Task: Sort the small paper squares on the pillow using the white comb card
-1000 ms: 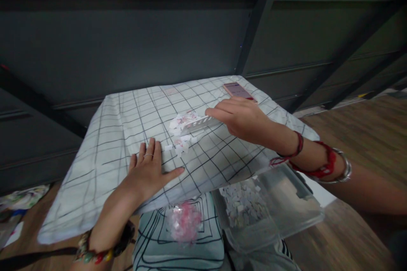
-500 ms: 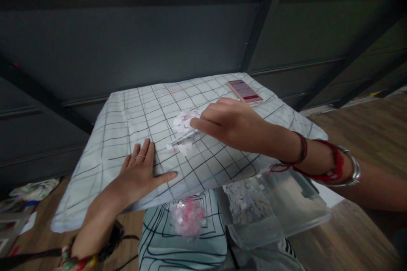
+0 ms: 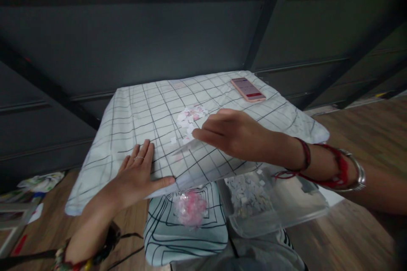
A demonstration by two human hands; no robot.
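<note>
"What could go wrong for you here?"

"Your right hand (image 3: 232, 135) pinches a thin pale strip (image 3: 186, 147), blurred, at its nine o'clock; paper scraps (image 3: 191, 116) lie at ten. A brisk sweep could scatter them off the gridded cloth (image 3: 152, 112). Your left hand (image 3: 135, 180), spread flat at eight, could ruck that cloth if it pushes."

"Any writing you could read?"

"No: the smartphone (image 3: 248, 89) at one o'clock shows only blurred lines, no legible brand."
</note>
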